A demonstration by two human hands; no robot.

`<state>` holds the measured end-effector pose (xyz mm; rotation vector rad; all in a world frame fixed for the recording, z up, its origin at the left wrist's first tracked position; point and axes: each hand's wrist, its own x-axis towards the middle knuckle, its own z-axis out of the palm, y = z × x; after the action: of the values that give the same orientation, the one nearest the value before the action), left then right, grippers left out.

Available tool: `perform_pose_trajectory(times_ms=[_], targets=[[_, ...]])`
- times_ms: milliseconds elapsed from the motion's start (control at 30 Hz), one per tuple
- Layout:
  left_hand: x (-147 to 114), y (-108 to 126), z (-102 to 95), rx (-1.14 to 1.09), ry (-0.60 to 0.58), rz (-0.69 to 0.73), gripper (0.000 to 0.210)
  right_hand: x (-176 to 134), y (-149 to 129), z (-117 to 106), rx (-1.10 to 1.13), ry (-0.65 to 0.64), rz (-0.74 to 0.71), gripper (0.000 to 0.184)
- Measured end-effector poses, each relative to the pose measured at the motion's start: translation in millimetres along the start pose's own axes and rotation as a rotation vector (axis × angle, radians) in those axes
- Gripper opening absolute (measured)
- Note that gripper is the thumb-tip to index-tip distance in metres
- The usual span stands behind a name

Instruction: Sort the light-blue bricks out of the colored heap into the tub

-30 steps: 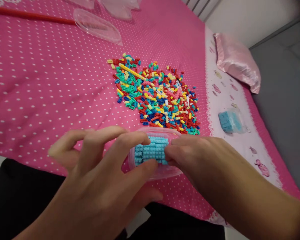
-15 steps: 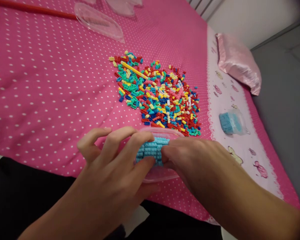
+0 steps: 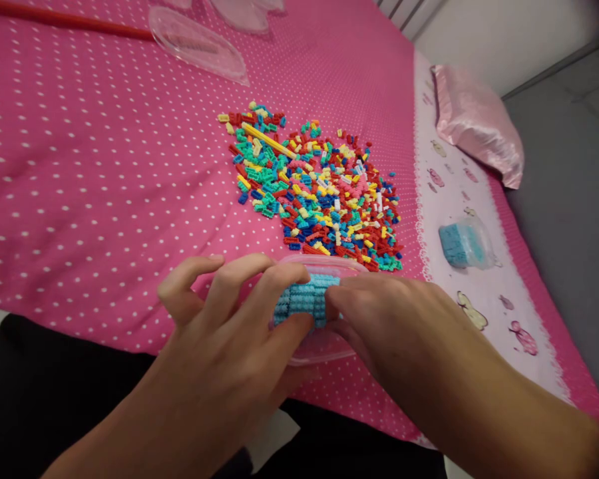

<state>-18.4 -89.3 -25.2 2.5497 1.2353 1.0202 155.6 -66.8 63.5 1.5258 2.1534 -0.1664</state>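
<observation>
A packed block of light-blue toy bricks [image 3: 304,299] lies inside a clear plastic container [image 3: 322,351] at the front of the bed. The thumb and index finger of my left hand [image 3: 234,326] grip the block's left side, while its other fingers are bent and raised over the container's left part. Closed fingers of my right hand [image 3: 379,309] press at the block's right end. The right fingertips are partly hidden, so any single brick between them cannot be made out. Just beyond the container spreads a pile of multicoloured bricks [image 3: 324,193].
A second clear container [image 3: 472,243] with light-blue bricks lies on its side at the right. Clear plastic lids [image 3: 199,46] and a red rod [image 3: 70,23] are at the back left. Beyond the white bed strip lies a pink satin pillow [image 3: 479,126].
My right fingers have shifted slightly at the block's right end. My left hand keeps its grip with hardly any motion. The container and the brick pile look the same.
</observation>
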Motion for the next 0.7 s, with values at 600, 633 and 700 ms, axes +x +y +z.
perform_pose_trajectory(times_ms=[600, 633, 700], targets=[[9.6, 8.1, 4.2, 0.09, 0.044, 0.035, 0.03, 0.3, 9.8, 0.5, 0.057, 0.008, 0.027, 0.018], [9.0, 8.3, 4.7, 0.096, 0.043, 0.031, 0.029, -0.7, 10.4, 0.0, 0.073, 0.022, 0.023, 0.018], [7.9, 8.6, 5.5, 0.1, 0.04, 0.03, 0.029, -1.9, 10.7, -0.9, 0.089, 0.027, 0.021, 0.019]])
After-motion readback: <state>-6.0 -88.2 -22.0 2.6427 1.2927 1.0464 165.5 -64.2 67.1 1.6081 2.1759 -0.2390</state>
